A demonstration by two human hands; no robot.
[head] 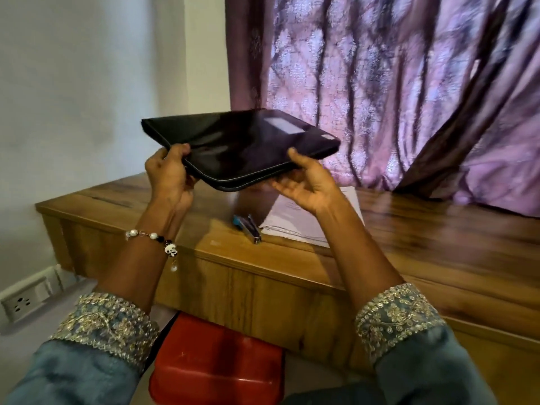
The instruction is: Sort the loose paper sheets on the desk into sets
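Two hands hold a black zippered folder (239,147) in the air above the tabletop (438,229). The left hand (169,176) grips its near-left corner, thumb on top; the right hand (306,182) supports the near-right edge from below with fingers curled and thumb on top. The paper sheets (295,220) lie flat on the tabletop directly beneath the folder, below and beyond the right hand, which is the nearer one; their long axis cannot be judged, as the arm hides part of them. A blue stapler (248,226) rests just beside their left edge. The folder is smooth, slightly glossy and rectangular with piped edging; the sheets are thin and white; the tabletop is polished wood grain.
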